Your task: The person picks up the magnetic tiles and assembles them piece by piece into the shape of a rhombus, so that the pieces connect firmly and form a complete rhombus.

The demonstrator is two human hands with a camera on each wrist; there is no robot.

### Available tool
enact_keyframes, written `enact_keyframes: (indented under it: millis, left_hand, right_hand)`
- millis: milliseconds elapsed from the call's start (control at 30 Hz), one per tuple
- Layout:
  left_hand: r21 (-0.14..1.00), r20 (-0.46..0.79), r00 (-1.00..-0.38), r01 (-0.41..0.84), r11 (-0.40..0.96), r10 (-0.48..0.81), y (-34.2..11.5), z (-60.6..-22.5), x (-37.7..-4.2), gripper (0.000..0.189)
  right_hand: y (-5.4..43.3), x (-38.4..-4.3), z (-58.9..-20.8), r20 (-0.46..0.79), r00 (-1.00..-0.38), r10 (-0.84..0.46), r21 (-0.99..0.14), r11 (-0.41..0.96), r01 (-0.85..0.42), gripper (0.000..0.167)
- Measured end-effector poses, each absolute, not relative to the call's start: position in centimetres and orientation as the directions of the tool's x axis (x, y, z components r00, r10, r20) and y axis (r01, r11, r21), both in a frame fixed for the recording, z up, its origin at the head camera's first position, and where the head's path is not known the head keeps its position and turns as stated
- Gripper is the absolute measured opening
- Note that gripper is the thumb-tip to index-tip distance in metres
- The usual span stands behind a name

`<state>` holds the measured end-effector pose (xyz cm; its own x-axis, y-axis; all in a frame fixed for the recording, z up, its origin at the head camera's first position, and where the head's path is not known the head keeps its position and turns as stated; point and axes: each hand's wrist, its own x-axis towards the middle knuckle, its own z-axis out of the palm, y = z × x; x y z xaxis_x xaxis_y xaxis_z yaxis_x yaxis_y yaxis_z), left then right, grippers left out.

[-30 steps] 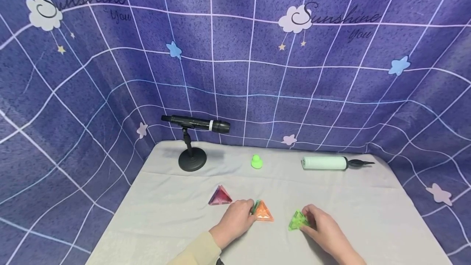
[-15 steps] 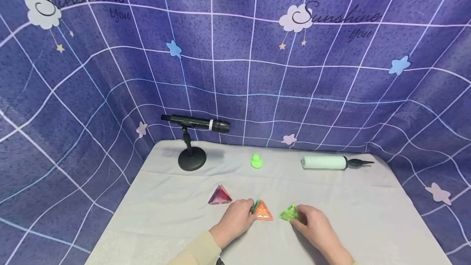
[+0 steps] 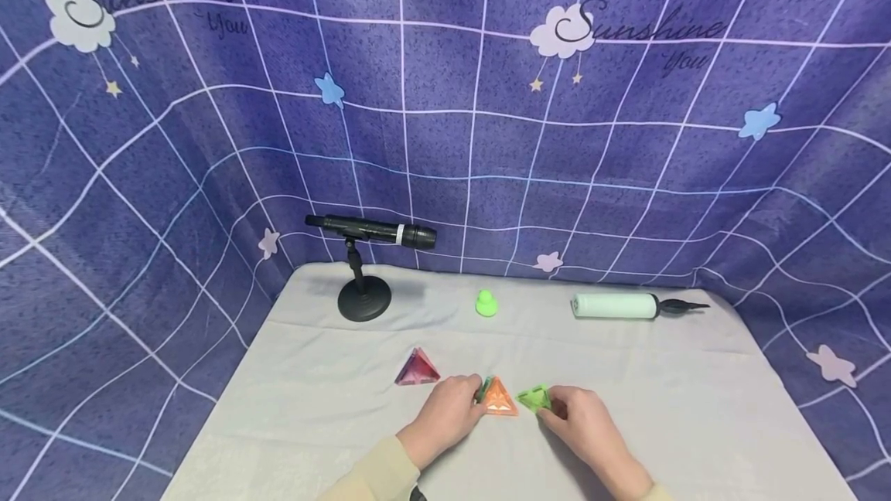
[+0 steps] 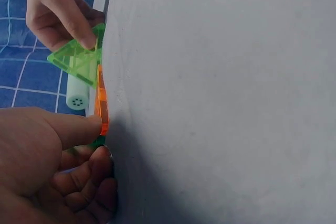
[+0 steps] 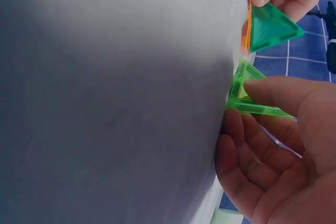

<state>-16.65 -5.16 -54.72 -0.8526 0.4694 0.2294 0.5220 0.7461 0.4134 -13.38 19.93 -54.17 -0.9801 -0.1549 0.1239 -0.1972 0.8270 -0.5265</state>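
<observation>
Fingers (image 4: 86, 174) of our L hand (image 3: 445, 414) are pinching the orange tri. pc (image 3: 497, 399) & the teal tri. pc (image 5: 274, 27) touching it; our R hand (image 3: 585, 420) is gripping the lime tri. pc (image 3: 534, 399), just beside orange at 3 o'clock. We're reading "Sunshine You" 2x on the purple backdrop (image 3: 438, 68), at 11 & 1 o'clock. Held pcs are looking translucent, w/ thicker rims. Red-pink tri. pc (image 3: 418, 369) is sitting nearby, 10 o'clock of orange.

There's a lime green triangle (image 3: 533, 399), an orange triangle (image 3: 498, 399), a teal triangle (image 5: 274, 25) and a pinkish-red triangle (image 3: 418, 369). The microphone (image 3: 376, 230) is black and white. The purple curtain (image 3: 436, 60) has pale criss-cross lines.
</observation>
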Motion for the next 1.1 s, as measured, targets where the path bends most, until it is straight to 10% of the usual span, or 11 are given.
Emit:
enact_keyframes:
  millis: [1100]
  left_hand:
    - [0.390,0.250,-0.842,0.539,0.746,0.478,-5.2,-55.1,-16.8,0.032]
  right_hand:
    - [16.7,-14.7,-54.1,0.154,-0.959,-0.239,-0.546,0.788,-0.284,0.026]
